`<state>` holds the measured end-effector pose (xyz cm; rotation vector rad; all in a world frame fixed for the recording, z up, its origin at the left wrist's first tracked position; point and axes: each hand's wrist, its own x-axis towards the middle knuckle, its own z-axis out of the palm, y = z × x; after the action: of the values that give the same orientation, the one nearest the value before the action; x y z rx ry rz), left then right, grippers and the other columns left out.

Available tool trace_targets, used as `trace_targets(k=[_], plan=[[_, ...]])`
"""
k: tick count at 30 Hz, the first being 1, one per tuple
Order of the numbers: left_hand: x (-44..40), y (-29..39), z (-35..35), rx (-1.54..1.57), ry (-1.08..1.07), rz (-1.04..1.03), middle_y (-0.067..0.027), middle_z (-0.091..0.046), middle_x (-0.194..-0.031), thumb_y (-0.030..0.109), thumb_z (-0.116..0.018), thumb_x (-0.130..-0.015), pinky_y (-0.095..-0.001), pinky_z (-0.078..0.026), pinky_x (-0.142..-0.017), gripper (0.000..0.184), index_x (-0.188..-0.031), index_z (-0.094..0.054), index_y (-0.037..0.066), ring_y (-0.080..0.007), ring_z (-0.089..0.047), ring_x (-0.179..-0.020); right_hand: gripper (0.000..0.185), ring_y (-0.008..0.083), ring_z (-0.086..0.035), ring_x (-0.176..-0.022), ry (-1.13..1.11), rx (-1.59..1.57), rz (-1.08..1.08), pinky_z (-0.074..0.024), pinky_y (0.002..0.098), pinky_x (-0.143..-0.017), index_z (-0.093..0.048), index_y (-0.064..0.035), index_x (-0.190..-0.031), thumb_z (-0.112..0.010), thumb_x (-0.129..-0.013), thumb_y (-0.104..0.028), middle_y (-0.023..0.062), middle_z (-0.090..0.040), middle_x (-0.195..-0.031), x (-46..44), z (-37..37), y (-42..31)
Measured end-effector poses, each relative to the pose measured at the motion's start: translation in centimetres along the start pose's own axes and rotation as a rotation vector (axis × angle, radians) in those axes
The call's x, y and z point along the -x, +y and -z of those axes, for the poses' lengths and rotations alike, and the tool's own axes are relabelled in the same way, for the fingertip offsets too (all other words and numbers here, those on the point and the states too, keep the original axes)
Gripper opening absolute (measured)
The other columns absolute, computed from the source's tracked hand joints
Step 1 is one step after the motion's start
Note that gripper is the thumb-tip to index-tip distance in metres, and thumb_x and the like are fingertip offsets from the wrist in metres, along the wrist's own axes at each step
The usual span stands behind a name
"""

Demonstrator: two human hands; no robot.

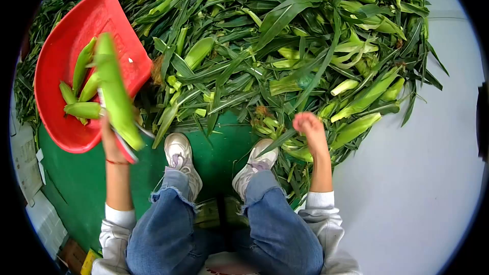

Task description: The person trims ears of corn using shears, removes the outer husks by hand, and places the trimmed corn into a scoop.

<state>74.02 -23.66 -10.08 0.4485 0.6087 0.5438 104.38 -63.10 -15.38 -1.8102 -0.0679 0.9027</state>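
Observation:
My left hand (109,140) is closed around the lower part of a green-husked ear of corn (113,84), which is blurred and tilted over a red plastic scoop-shaped tray (53,84). A red-edged item (126,152) with a greyish end shows beneath that ear by the same hand; its kind is unclear. Several smaller husked ears (84,110) lie inside the tray. My right hand (309,125) has its fingers curled in, with nothing visible in them. It hovers above the near edge of a large pile of corn leaves and ears (285,20).
Loose ears (355,130) lie along the pile's right edge, next to a pale grey floor (407,173). Between my shoes (178,155) is green flooring (219,147). Papers (25,158) and a brown box (73,255) sit at the far left.

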Motion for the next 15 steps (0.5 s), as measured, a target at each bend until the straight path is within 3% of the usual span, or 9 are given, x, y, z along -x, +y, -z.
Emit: trace_targets(k=[1,2,3,4,6,9,10,14,15], plan=[[-1.1,2.4,1.8,0.006,-0.006,-0.044,-0.0118,-0.055,-0.115,0.029,-0.056,-0.089,-0.0341,-0.048,-0.086,0.044,-0.123,-0.045,0.003,-0.0231,-0.056,-0.100,0.019,0.0253,-0.064,-0.079,-0.042,0.514,0.081,-0.0494,0.0313,-0.075,-0.059,-0.0022,-0.102,-0.053,-0.086,-0.010,0.0108,-0.065,-0.092,0.6,2.6,3.7],[-2.4,4.8,4.0,0.009,-0.014,-0.085,-0.0125,-0.055,-0.115,0.027,-0.054,-0.090,-0.0344,-0.047,-0.088,0.040,-0.121,-0.046,0.003,-0.0242,-0.056,-0.101,0.024,0.0313,-0.061,-0.087,-0.066,0.852,-0.135,-0.0481,0.0346,-0.079,-0.059,-0.0060,-0.105,-0.059,-0.081,-0.013,0.0147,-0.062,-0.098,2.1,3.3,4.9],[-4.0,7.1,7.2,0.070,0.123,-0.181,-0.0141,-0.054,-0.117,0.025,-0.055,-0.090,-0.0358,-0.046,-0.090,0.040,-0.120,-0.045,0.002,-0.0260,-0.054,-0.103,0.039,0.0358,-0.054,-0.100,-0.078,1.148,-0.078,-0.0456,0.0391,-0.086,-0.056,-0.0104,-0.111,-0.066,-0.074,-0.016,0.0171,-0.058,-0.108,3.4,4.1,8.1],[-5.1,8.2,9.2,0.130,0.260,-0.280,-0.0158,-0.052,-0.118,0.023,-0.056,-0.089,-0.0372,-0.045,-0.091,0.040,-0.120,-0.044,0.001,-0.0277,-0.053,-0.106,0.055,0.0345,-0.048,-0.111,-0.026,1.205,-0.081,-0.0409,0.0434,-0.094,-0.051,-0.0127,-0.117,-0.073,-0.067,-0.020,0.0159,-0.053,-0.116,4.7,3.2,8.2],[-5.2,8.6,6.3,0.311,0.593,-0.329,-0.0224,-0.044,-0.126,0.018,-0.059,-0.086,-0.0428,-0.042,-0.096,0.046,-0.122,-0.038,-0.001,-0.0320,-0.050,-0.111,0.065,0.0331,-0.051,-0.109,0.102,1.409,-0.003,-0.0373,0.0462,-0.099,-0.048,-0.0134,-0.119,-0.077,-0.062,-0.024,0.0148,-0.057,-0.112,5.6,1.6,9.8],[-3.6,6.0,3.7,0.028,0.437,-0.307,-0.0197,-0.050,-0.121,0.016,-0.057,-0.088,-0.0399,-0.044,-0.093,0.038,-0.121,-0.043,0.002,-0.0279,-0.053,-0.109,0.070,0.0302,-0.055,-0.105,0.035,1.294,0.018,-0.0328,0.0482,-0.102,-0.047,-0.0129,-0.121,-0.079,-0.061,-0.030,0.0138,-0.060,-0.107,4.0,2.2,8.0],[-3.1,4.2,2.8,-0.123,0.361,-0.300,-0.0185,-0.053,-0.119,0.015,-0.056,-0.088,-0.0382,-0.045,-0.090,0.035,-0.120,-0.045,0.004,-0.0261,-0.054,-0.108,0.072,0.0306,-0.057,-0.100,0.110,1.273,0.135,-0.0381,0.0469,-0.098,-0.047,-0.0107,-0.122,-0.078,-0.061,-0.033,0.0130,-0.062,-0.104,3.6,2.1,6.7],[-2.0,-3.9,-5.0,-0.701,0.077,-0.094,-0.0127,-0.059,-0.111,0.013,-0.057,-0.087,-0.0318,-0.048,-0.080,0.042,-0.124,-0.040,0.004,-0.0214,-0.062,-0.093,0.065,0.0269,-0.059,-0.099,0.279,0.577,0.298,-0.0475,0.0399,-0.086,-0.048,0.0037,-0.117,-0.075,-0.070,-0.031,0.0193,-0.060,-0.107,1.2,-1.1,-3.9],[-2.2,-5.7,-6.8,-0.801,-0.011,-0.048,-0.0129,-0.059,-0.109,0.008,-0.058,-0.084,-0.0327,-0.049,-0.079,0.044,-0.123,-0.039,0.005,-0.0206,-0.062,-0.093,0.056,0.0274,-0.060,-0.096,0.262,0.224,0.296,-0.0474,0.0407,-0.087,-0.049,0.0048,-0.115,-0.070,-0.074,-0.027,0.0177,-0.061,-0.105,1.1,-3.0,-6.9]])
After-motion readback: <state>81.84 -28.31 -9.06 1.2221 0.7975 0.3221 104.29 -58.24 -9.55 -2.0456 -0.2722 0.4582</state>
